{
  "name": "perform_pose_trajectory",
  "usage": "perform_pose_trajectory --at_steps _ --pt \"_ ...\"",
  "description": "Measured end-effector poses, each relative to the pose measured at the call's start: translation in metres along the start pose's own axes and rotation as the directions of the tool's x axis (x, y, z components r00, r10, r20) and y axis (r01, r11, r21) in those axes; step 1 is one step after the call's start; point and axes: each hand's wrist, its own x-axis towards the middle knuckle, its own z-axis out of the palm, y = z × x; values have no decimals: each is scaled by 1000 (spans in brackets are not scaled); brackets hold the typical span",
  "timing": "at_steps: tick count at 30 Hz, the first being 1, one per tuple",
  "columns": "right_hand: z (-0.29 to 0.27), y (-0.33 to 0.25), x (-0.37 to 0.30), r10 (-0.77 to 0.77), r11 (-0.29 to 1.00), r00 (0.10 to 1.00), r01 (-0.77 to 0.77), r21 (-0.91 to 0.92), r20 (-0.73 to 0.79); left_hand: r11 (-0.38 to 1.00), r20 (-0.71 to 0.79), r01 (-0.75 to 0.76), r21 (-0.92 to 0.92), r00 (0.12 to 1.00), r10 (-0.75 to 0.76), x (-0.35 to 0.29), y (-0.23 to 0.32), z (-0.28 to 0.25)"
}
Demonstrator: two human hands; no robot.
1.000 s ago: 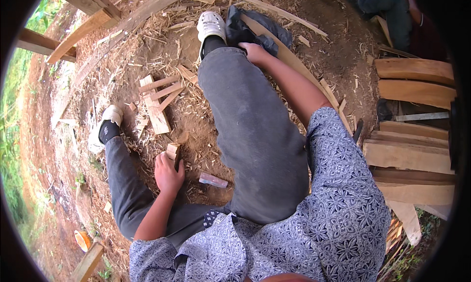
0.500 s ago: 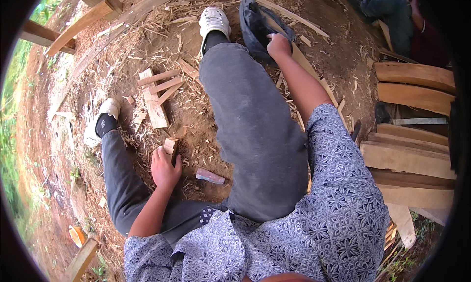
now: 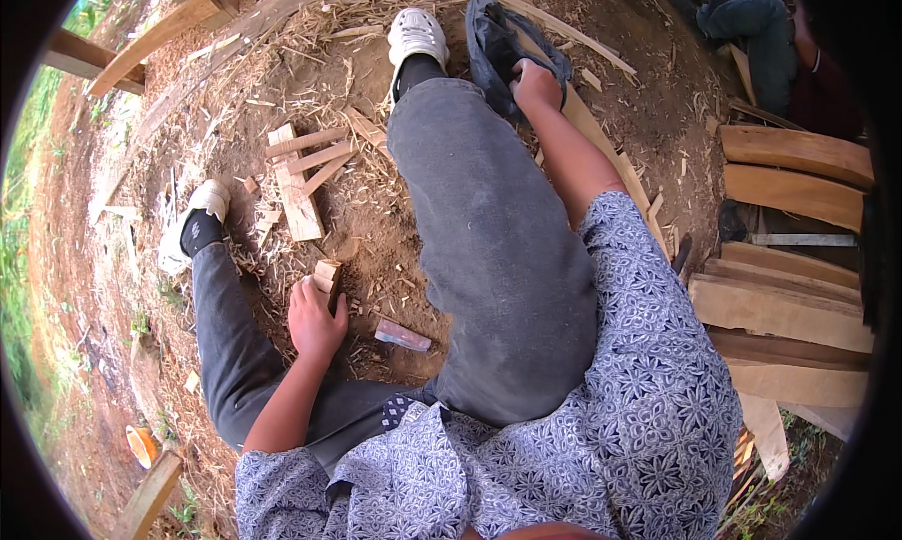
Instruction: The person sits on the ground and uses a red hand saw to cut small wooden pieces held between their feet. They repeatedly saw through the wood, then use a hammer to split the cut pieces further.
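A small wooden block (image 3: 327,273) is grasped by the left hand (image 3: 318,329) at the left, while a black plastic bag (image 3: 487,59) is gripped by the right hand (image 3: 536,87) on the far side. A flat board (image 3: 303,217) is partly overlaid by 3 thin strips (image 3: 319,157); a pinkish block (image 3: 402,334) is seen nearer, on the ground (image 3: 368,254).

Left fingers (image 3: 302,296) around a wooden block (image 3: 326,274)

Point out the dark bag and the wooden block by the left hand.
Dark bag (image 3: 489,59), head view, on its left part.
Wooden block (image 3: 326,274), head view, on its pale visible part.
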Motion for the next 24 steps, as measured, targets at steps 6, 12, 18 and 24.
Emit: perform_pose_trajectory --at_steps 6,12,18,24 --pt "16 12 11 -54 982 996 66 176 -71 1000 9 17 -9 1000 -17 -2 0 -1" --pt "4 39 20 90 539 984 84 838 -156 1000 18 -16 -4 1000 17 3 5 1" --pt "-122 5 -61 -85 -38 984 152 988 -154 1000 36 -18 -23 999 19 0 -11 10" --pt "-266 -44 -242 -365 4 917 171 985 -158 973 94 221 -64 972 -214 -8 -13 -13"
